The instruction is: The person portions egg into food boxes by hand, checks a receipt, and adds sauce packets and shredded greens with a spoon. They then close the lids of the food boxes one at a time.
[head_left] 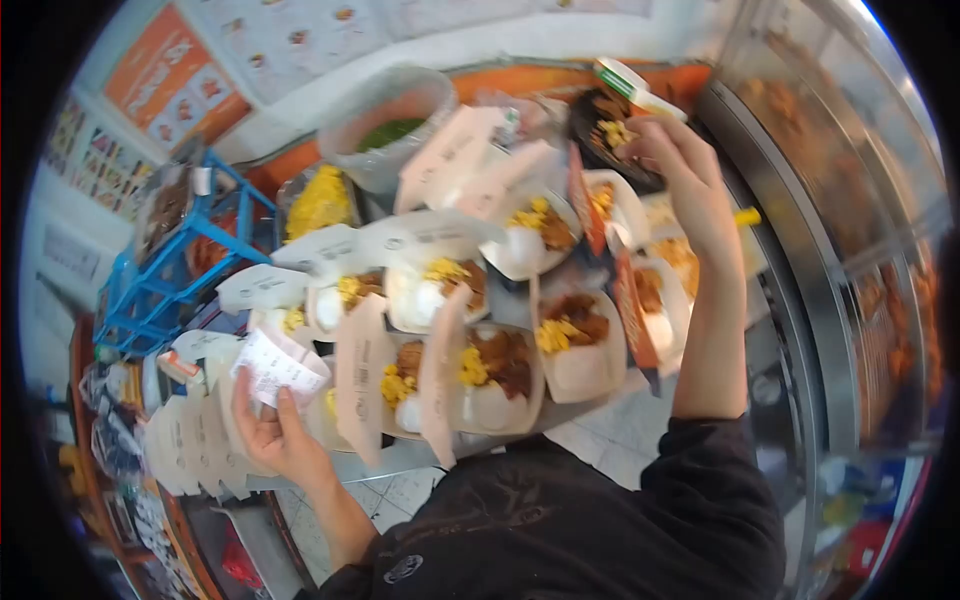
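My left hand (275,430) pinches a curled white printed receipt (280,368) over the left end of the row of boxes. At the back right, my right hand (678,155) is closed, fingertips bent together over a black bowl (590,150) with brown and yellow food. Whatever those fingers hold, if anything, is hidden. A white and green object (640,90) lies just beyond them. Between my hands stand open paper takeaway boxes (583,375) filled with white rice, yellow scrambled egg and brown meat. Some lids (362,380) stand upright between the boxes.
A blue plastic rack (180,265) stands at the left. Behind the boxes are a tray of yellow food (320,203) and a plastic-lined tub (388,120) with green contents. A metal-framed glass display case (790,250) borders the right side. Stacked cartons (190,440) sit at front left.
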